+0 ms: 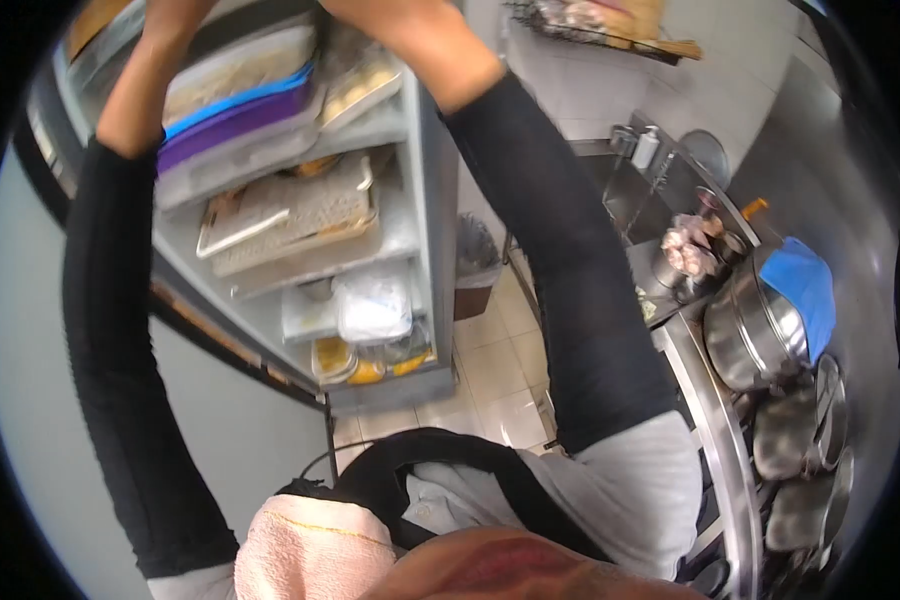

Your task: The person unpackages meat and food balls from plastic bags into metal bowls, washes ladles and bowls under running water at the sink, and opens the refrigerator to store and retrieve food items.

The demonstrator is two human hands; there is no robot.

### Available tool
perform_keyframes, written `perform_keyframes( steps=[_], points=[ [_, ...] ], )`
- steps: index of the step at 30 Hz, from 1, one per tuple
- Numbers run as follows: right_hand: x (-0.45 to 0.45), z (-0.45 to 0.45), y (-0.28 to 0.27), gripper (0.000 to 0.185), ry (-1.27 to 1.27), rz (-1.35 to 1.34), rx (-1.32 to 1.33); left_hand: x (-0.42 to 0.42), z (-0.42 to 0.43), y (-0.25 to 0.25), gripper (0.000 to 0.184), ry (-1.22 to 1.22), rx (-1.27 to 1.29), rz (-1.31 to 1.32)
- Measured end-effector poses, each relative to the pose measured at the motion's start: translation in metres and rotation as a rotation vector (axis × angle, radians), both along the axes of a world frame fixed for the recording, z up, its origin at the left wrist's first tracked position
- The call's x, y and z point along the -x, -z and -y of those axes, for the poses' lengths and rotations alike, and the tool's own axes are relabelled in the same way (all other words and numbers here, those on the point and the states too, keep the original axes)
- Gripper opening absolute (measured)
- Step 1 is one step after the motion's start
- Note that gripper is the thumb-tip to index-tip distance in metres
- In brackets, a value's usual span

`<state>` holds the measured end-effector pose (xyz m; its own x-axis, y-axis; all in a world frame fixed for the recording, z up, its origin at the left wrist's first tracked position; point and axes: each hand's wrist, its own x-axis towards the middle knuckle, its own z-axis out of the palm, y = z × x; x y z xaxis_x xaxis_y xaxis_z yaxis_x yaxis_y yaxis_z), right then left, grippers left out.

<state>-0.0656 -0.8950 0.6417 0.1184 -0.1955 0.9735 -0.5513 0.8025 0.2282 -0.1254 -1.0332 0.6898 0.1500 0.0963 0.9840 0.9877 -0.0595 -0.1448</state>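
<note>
Both arms, in black sleeves, reach up toward the top of an open upright fridge (432, 200). My left hand (178, 14) is cut off by the upper frame edge, so its fingers are hidden. Also at that edge, my right hand (375, 14) shows only its back part. Whether either one holds anything cannot be seen. Just below them, on the upper shelf, are a container with a blue rim (235, 100), a purple container (235, 128) and a tray of pale round pieces (362, 95).
Lower fridge shelves hold metal trays (290, 215), a white wrapped package (373, 305) and tubs of yellow food (333, 360). A bin (477, 262) stands beside the fridge. To the right are a sink (635, 200), a large steel pot (750, 335) with a blue cloth (802, 290), and pans (798, 515).
</note>
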Motion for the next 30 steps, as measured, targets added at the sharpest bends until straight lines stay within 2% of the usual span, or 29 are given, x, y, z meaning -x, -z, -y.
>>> perform_keyframes(
  steps=[1,3,4,5,6,7,8,10,12,14,17,19,21,24,25,27,28,29,30],
  points=[
    [-0.015,0.007,0.041,0.006,-0.028,0.02,0.04,-0.015,0.011,0.032,0.018,0.055,-0.026,0.03],
    [-0.034,0.035,0.113,0.014,-0.344,-0.083,0.107,-0.035,0.043,0.095,0.021,0.08,-0.111,0.097],
    [-0.06,0.053,0.156,0.019,-0.33,0.21,0.147,-0.052,0.063,0.136,0.018,-0.082,-0.028,0.089],
    [-0.061,0.055,0.202,0.02,-0.386,0.441,0.025,-0.071,0.081,0.177,0.016,-0.242,0.054,0.065],
    [-0.055,0.067,0.257,0.019,-0.441,0.63,-0.018,-0.068,0.093,0.201,0.018,-0.042,0.202,0.073],
    [-0.05,0.076,0.311,0.019,-0.479,0.826,-0.051,-0.073,0.1,0.242,0.016,0.021,0.176,0.205],
    [-0.043,0.081,0.365,0.02,-0.493,1.014,-0.076,-0.084,0.126,0.274,0.019,-0.042,0.308,0.349],
    [-0.033,0.079,0.48,0.008,-0.35,1.516,-0.222,-0.104,0.175,0.339,0.018,-0.181,0.312,0.648],
    [-0.025,0.064,0.567,0.006,-0.417,1.762,-0.448,-0.154,0.218,0.394,0.019,-0.333,0.19,0.901],
    [-0.017,0.054,0.629,0.004,-0.471,1.95,-0.572,-0.201,0.257,0.435,0.017,-0.493,-0.005,1.017],
    [-0.009,0.047,0.69,0.004,-0.503,2.176,-0.61,-0.301,0.304,0.465,0.019,-0.799,-0.283,1.147],
    [-0.008,0.043,0.725,0.005,-0.502,2.311,-0.566,-0.36,0.333,0.473,0.028,-1.139,-0.426,1.163],
    [-0.003,0.041,0.75,0.007,-0.488,2.426,-0.475,-0.379,0.366,0.481,0.035,-1.218,-0.799,1.134],
    [-0.002,0.036,0.789,0.01,-0.484,2.575,-0.211,-0.39,0.435,0.498,0.023,-1.182,-1.046,1.022],
    [-0.002,0.032,0.804,0.011,-0.491,2.603,-0.099,-0.39,0.454,0.499,0.032,-1.057,-1.095,1.107],
    [-0.016,0.033,0.826,0.013,-0.429,2.533,0.064,-0.392,0.501,0.523,0.041,-0.782,-1.507,1.154],
    [-0.046,0.064,0.762,0.013,-0.435,2.346,-0.258,-0.402,0.522,0.52,0.049,-0.611,-1.846,1.223],
    [-0.064,0.074,0.772,0.015,-0.441,2.483,0.043,-0.425,0.561,0.536,0.048,-0.512,-1.824,1.232],
    [-0.094,0.086,0.789,0.02,-0.577,2.38,0.138,-0.454,0.584,0.557,0.048,-0.385,-1.76,1.261]
  ],
)
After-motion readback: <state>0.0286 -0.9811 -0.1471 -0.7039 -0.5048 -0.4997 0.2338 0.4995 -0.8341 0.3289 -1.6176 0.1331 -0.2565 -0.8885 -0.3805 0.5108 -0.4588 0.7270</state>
